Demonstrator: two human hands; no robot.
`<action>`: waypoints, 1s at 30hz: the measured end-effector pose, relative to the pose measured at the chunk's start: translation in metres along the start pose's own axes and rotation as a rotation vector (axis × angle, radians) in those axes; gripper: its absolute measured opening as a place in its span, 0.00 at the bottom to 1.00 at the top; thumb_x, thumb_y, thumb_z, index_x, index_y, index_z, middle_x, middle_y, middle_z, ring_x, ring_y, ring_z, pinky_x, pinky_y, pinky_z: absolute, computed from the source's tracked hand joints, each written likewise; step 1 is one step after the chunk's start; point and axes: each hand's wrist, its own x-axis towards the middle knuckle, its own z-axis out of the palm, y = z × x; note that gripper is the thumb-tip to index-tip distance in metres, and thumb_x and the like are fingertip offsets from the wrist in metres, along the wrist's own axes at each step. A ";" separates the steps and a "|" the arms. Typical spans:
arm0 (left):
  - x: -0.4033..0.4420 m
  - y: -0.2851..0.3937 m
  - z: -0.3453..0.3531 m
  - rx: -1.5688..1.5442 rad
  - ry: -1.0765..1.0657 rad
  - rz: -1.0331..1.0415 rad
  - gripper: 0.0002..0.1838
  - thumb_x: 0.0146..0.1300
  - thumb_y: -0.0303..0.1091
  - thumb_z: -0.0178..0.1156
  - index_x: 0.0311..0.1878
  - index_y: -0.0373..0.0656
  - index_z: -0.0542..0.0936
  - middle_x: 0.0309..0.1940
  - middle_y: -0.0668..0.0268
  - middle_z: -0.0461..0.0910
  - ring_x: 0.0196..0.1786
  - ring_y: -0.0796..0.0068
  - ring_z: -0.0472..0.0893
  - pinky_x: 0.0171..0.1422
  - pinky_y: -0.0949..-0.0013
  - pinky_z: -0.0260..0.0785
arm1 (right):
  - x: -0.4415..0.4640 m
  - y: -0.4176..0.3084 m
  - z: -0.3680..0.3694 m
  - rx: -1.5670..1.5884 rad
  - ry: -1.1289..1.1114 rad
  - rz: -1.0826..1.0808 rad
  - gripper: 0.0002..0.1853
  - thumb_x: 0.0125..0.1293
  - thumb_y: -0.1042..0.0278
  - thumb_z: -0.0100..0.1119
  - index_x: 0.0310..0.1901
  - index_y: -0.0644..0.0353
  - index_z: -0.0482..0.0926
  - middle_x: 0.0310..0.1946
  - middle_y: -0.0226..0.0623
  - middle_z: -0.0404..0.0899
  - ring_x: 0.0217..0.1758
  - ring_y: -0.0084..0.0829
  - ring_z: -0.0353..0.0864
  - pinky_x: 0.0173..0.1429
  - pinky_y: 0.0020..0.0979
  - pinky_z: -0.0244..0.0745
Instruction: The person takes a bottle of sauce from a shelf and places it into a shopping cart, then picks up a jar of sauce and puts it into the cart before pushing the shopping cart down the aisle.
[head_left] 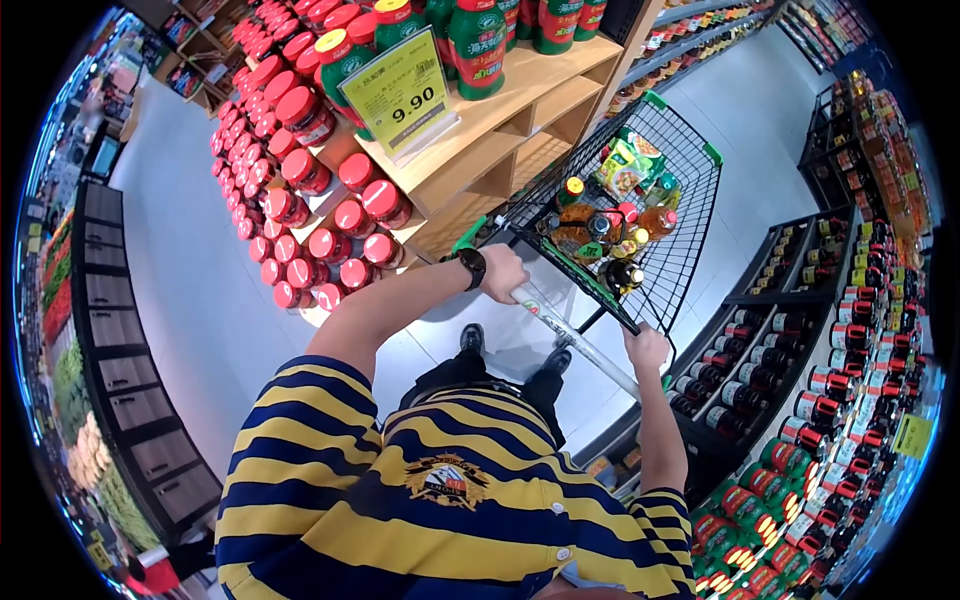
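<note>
A black wire shopping cart [690, 235] with green corner pieces stands ahead of me, its pale push handle [565, 332] crossing in front of my body. The fingers of my left hand [503, 273] are closed at the handle's left end; a dark watch sits on that wrist. My right hand [647, 347] is closed on the cart at its near right corner, its fingers partly hidden. Several bottles lie in the basket, among them an amber bottle [657, 221] and a dark bottle [622, 274]. Farther in lies a green and yellow food packet [624, 168].
Close on the left, a wooden display shelf [470, 150] carries stacked red-lidded jars [300, 110] and a yellow price sign [402, 92]. Dark racks of bottles [750, 385] line the right. Pale tiled floor [765, 120] runs beyond the cart. Produce bins [130, 330] stand far left.
</note>
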 end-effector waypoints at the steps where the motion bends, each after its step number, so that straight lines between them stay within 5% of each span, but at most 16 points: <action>1: 0.006 0.002 0.002 0.035 -0.003 -0.030 0.24 0.52 0.58 0.62 0.33 0.43 0.82 0.24 0.54 0.82 0.32 0.49 0.83 0.38 0.51 0.75 | 0.004 0.008 -0.001 0.001 -0.006 -0.018 0.23 0.57 0.41 0.65 0.22 0.56 0.82 0.16 0.47 0.79 0.22 0.49 0.81 0.28 0.46 0.76; 13: 0.058 0.043 -0.033 0.014 -0.230 -0.467 0.16 0.50 0.43 0.61 0.37 0.43 0.88 0.35 0.54 0.86 0.41 0.56 0.85 0.46 0.58 0.78 | 0.044 0.049 -0.011 -0.032 -0.161 -0.001 0.25 0.58 0.39 0.63 0.27 0.59 0.83 0.24 0.48 0.83 0.30 0.51 0.85 0.36 0.47 0.79; 30: 0.100 0.048 -0.039 0.120 -0.090 -0.477 0.12 0.52 0.43 0.63 0.34 0.47 0.85 0.31 0.58 0.85 0.38 0.54 0.85 0.45 0.55 0.78 | 0.084 0.090 -0.023 0.000 -0.148 -0.050 0.24 0.59 0.40 0.63 0.30 0.58 0.85 0.25 0.48 0.84 0.32 0.50 0.86 0.37 0.46 0.80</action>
